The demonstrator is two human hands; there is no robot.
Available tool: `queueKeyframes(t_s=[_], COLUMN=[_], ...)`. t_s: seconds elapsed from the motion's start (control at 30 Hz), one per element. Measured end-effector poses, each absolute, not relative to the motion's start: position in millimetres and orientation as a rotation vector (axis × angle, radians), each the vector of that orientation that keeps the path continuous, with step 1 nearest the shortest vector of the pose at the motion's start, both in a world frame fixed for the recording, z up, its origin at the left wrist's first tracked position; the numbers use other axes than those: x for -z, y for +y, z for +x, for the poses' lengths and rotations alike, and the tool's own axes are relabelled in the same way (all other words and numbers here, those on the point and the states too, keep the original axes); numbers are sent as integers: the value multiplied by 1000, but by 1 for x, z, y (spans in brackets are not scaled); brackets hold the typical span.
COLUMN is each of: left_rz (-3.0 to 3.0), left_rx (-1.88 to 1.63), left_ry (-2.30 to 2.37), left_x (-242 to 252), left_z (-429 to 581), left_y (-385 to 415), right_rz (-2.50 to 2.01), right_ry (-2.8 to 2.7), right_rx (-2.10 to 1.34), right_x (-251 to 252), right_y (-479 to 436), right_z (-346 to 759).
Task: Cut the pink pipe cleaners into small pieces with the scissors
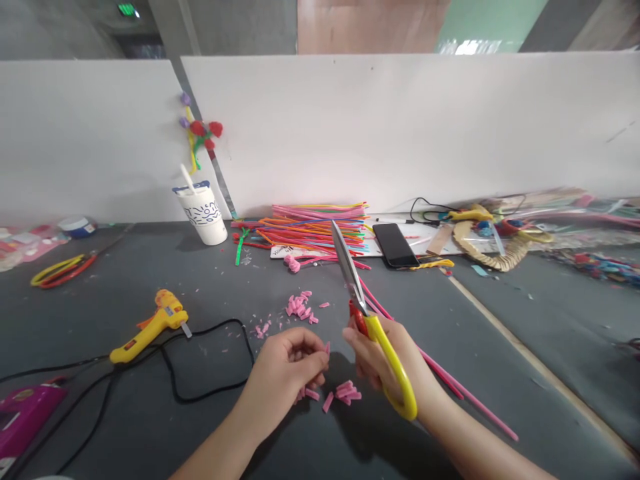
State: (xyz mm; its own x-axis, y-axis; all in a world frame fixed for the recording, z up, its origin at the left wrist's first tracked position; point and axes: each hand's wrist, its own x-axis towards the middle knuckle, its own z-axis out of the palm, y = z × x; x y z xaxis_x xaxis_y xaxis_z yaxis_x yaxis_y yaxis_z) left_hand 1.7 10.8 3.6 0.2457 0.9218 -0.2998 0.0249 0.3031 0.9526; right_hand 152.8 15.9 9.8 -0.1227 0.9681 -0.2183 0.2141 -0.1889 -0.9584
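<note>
My right hand [385, 363] grips yellow-and-red-handled scissors [350, 273], blades together and pointing up and away. Long pink pipe cleaners [450, 380] run under that hand toward the lower right. My left hand [290, 363] is curled, its fingertips pinching a short pink piece next to the scissors' handle. Short pink cut pieces [345, 392] lie on the dark table just below both hands. Another small heap of pink pieces [300, 307] lies farther out.
A yellow glue gun [150, 327] with a black cord [210, 373] lies at left. A bundle of coloured pipe cleaners [310, 230], a black phone [395, 245], a paper cup [203, 210] and a second pair of scissors [63, 269] sit by the white partition.
</note>
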Motion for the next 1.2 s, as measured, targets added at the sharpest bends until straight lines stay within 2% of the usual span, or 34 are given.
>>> queueKeyframes(t_s=[0.17,0.37,0.5,0.73,1.2], left_rz=[929,808,793,766,781], left_rx=[-1036,-1360,-1473,-1498,-1483], left_ry=[1121,1053,978,920,929], left_x=[-7,-11,-13,-14,-14], left_z=[-3,-16,-24,-25,-25], left_y=[14,20,24,23,23], right_rz=[-1410,-1561,-1601,-1545,-1513], right_ry=[-1607,-2139,-2330,-2412,-2466], right_rx=[-1394,-640,-394,-238,-152], right_x=[-7,-2,5,13,13], right_y=[15,10,12,12,12], right_z=[154,158,157,157,159])
